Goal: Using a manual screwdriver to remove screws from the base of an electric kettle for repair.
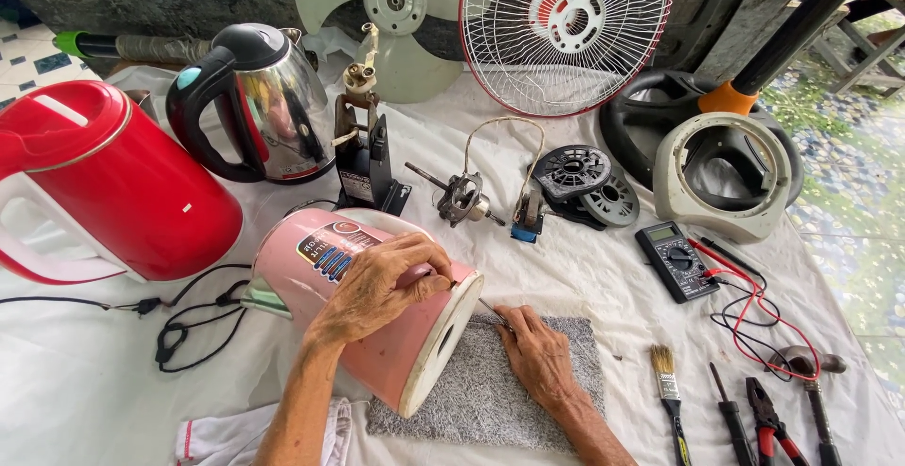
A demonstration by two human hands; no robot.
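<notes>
White cloth-covered bench (584, 268) carries everything. Fan guard (566, 28), wire, round, leans at the back, pale fan blade (377, 14) just beside it to the left. Red kettle (104, 183) sits far left; steel kettle with black handle (250, 103) behind and right of it. Cream fan housing ring (721, 174) at right, resting against a black round base (641, 117).

Pink kettle (377, 306) lies on its side at centre front, white base end facing right and resting at the edge of a grey mat (500, 391). Left hand (382, 287) lies over the top of the kettle body, fingers curled down onto it near the base rim, gripping it. Right hand (537, 353) rests on the mat, fingers closed on a thin metal tool (488, 308) whose tip points toward the kettle's base; exact contact there hard to tell.

Smaller bits: fan motor (460, 197) mid-bench, black multimeter (675, 261) with red and black leads, paintbrush (667, 381), red-handled pliers (768, 419) front right.
</notes>
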